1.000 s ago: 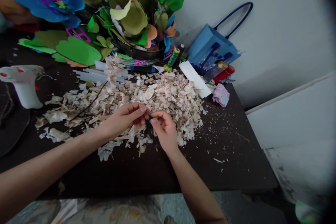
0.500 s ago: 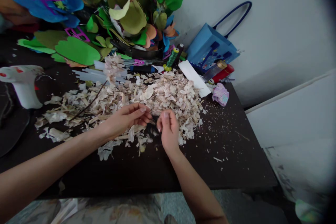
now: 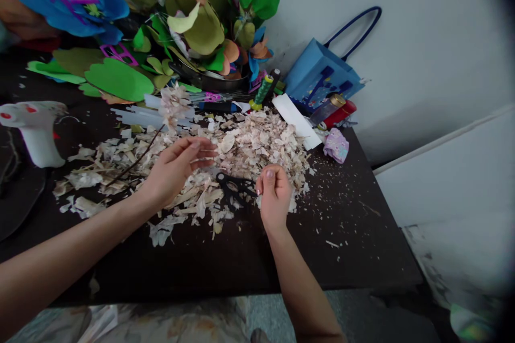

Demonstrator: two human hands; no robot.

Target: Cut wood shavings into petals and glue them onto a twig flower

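Note:
My left hand (image 3: pixel 171 169) is open above the pile of pale dried scraps (image 3: pixel 257 142), its fingers stretched to the right. I see nothing between them. To the right, my right hand (image 3: pixel 276 195) is closed, thumb against curled fingers, at the near edge of the pile. Whatever it may hold is hidden. Black-handled scissors (image 3: pixel 232 186) lie on the table between both hands, their far end close to the right fingers. A pale dried flower (image 3: pixel 175 104) on a thin brown stem (image 3: pixel 140 155) rests across the scraps beyond my left hand.
A white glue gun (image 3: pixel 38 131) lies at the left, translucent sticks (image 3: pixel 139 117) behind the pile. Colourful artificial flowers (image 3: pixel 197 27) fill the back. A green thread spool (image 3: pixel 263 90), a white strip (image 3: pixel 296 120), a blue bag (image 3: pixel 322 72) and a crumpled purple cloth (image 3: pixel 336 144) stand or lie at the right.
My hands have moved apart: the left up and to the left, with its fingers straightened, the right a little to the right. The scissors between them now show clearly.

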